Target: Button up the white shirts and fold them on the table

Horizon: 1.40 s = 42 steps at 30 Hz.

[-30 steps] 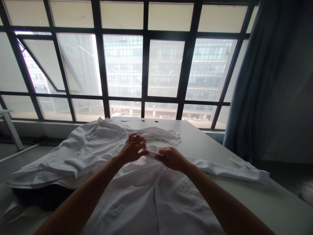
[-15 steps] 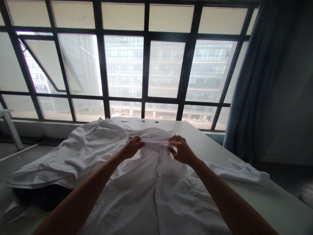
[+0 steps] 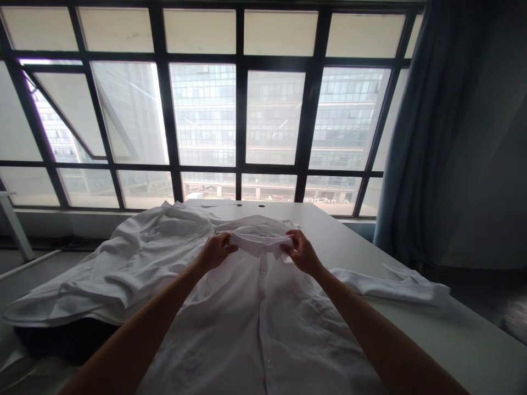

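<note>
A white button-up shirt [image 3: 230, 323] lies front side up on the table, its button placket running down the middle toward me. My left hand [image 3: 217, 250] pinches the left end of the shirt's collar [image 3: 260, 244]. At the collar's right end, my right hand [image 3: 302, 251] grips the fabric between thumb and fingers. The collar stretches between both hands, with its points folded down over the placket's top. One sleeve [image 3: 391, 285] sticks out to the right beyond my right forearm. My forearms cover parts of the shirt's sides.
More white garments [image 3: 135, 252] are heaped at the left, above something dark [image 3: 61, 337]. The white table [image 3: 329, 230] reaches toward large windows [image 3: 201, 115]. A dark curtain [image 3: 424, 142] hangs at the right. A white table leg [image 3: 16, 230] stands at far left.
The collar has opened out flatter, and its folded points now show. My right hand has shifted its grip at the collar's end. The view has turned slightly.
</note>
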Each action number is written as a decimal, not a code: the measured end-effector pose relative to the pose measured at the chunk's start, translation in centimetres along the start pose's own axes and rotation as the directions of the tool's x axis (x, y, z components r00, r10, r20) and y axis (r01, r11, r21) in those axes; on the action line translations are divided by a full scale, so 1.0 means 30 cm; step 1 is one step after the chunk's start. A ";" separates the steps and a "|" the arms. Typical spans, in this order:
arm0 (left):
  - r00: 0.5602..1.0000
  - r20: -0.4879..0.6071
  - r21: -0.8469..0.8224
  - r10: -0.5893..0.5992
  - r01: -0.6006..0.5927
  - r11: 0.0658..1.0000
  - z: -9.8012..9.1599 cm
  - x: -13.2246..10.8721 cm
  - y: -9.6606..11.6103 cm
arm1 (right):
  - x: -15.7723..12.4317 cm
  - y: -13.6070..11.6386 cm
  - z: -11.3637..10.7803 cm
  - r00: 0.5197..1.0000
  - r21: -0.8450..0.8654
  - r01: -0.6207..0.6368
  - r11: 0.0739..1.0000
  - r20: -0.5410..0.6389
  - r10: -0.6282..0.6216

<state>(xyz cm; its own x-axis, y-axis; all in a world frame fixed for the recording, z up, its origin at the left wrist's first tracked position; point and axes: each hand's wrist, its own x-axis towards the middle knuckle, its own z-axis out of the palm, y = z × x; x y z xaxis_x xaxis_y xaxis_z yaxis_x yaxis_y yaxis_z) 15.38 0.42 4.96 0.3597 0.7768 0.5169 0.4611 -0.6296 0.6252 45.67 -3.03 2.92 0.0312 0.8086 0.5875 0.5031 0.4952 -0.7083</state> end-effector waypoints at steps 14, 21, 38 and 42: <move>1.000 0.000 0.288 0.023 -0.022 0.957 -0.044 -0.007 0.028 | 0.014 0.000 0.005 0.997 -0.011 -0.027 1.000 0.068 0.027; 0.998 0.052 0.514 0.033 -0.055 0.856 -0.047 0.106 -0.020 | 0.165 -0.032 -0.007 0.990 -0.468 0.142 0.872 0.079 -0.119; 0.854 0.357 0.482 -0.379 0.179 0.857 -0.058 0.080 -0.332 | 0.057 0.252 -0.188 0.830 -0.750 -0.093 0.654 0.304 0.467; 0.878 0.347 0.426 -0.330 0.166 0.889 -0.089 0.070 -0.343 | 0.028 0.263 -0.256 0.822 -0.673 -0.208 0.710 0.272 0.500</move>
<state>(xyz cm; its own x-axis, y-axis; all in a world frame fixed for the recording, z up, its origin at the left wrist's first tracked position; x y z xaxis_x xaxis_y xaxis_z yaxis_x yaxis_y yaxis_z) 9.21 8.49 1.17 0.4452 0.8943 0.0447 0.8155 -0.4256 0.3922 56.30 -0.88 0.83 0.0422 0.9988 0.0230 0.9318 -0.0311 -0.3615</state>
